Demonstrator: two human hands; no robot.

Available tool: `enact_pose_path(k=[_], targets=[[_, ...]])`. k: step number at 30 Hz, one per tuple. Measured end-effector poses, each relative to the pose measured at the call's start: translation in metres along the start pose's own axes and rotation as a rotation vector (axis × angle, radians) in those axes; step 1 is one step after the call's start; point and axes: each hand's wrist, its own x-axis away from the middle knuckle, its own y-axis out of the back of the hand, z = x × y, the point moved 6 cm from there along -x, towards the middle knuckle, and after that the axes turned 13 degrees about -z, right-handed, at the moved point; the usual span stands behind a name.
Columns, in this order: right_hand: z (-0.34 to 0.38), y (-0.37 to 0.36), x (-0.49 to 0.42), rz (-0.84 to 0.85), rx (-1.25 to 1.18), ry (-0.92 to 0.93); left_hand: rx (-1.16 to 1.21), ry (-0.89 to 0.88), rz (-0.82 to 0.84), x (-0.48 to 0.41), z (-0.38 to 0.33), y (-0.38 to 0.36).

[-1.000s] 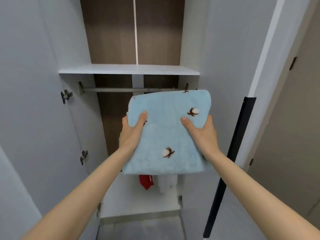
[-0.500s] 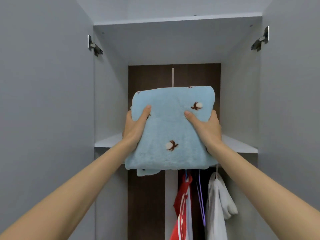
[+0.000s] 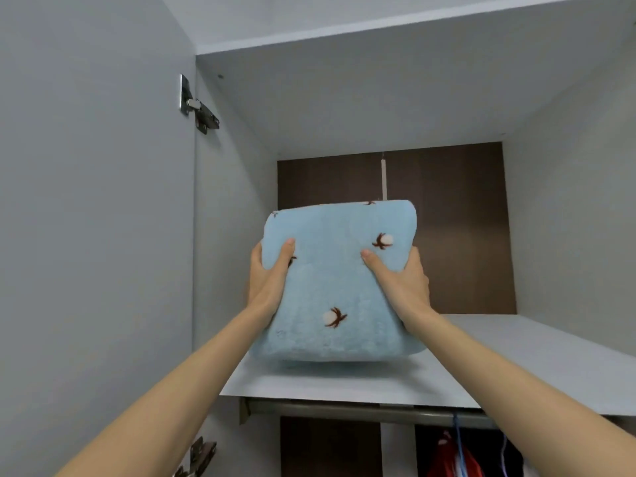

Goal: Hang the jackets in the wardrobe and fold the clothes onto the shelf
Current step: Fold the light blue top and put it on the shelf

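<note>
Inside an open grey wardrobe [image 3: 378, 108], a folded light-blue fleece cloth [image 3: 334, 290] is tilted just over the upper shelf [image 3: 516, 366]; the left grip [image 3: 268, 280] and right grip [image 3: 402, 284], bare hands, clasp its sides.

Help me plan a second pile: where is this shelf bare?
The white shelf lies bare right of the folded light-blue fleece bundle, out to the right wall. Crowded at left: the left hand and right hand grip the bundle.

I can read no text, label, brand or number here; the folded blue fleece garment [image 3: 332, 287] bears only cotton-flower motifs.
</note>
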Motion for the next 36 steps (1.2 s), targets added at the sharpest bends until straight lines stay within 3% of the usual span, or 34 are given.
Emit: enact_pose_path(k=[5,9,12,14,19,24,30,36], targets=[[-0.047,-0.051,-0.009,0.090,0.031,-0.099,-0.121,0.012,-0.052,-0.028,0.047,0.006],[-0.077,-0.082,-0.011,0.126,0.114,-0.144,-0.370,0.000,-0.059,-0.043,0.071,0.007],[-0.094,-0.094,-0.017,0.106,0.154,-0.226,-0.604,-0.214,-0.093,-0.040,0.068,0.003],[-0.097,-0.097,-0.024,0.128,0.230,-0.229,-0.737,-0.379,-0.031,-0.035,0.064,-0.009],[-0.103,-0.109,-0.029,0.498,0.489,-0.024,-0.961,-0.700,0.044,-0.016,0.065,-0.035],[-0.123,-0.125,-0.017,0.731,0.663,0.130,-1.039,-0.581,0.192,-0.032,0.093,-0.035],[-0.138,-0.164,-0.005,0.734,0.697,0.189,-1.067,-0.481,0.283,-0.055,0.126,-0.019],[-0.150,-0.165,-0.004,0.748,0.823,0.216,-1.069,-0.419,0.218,-0.051,0.136,-0.021]])
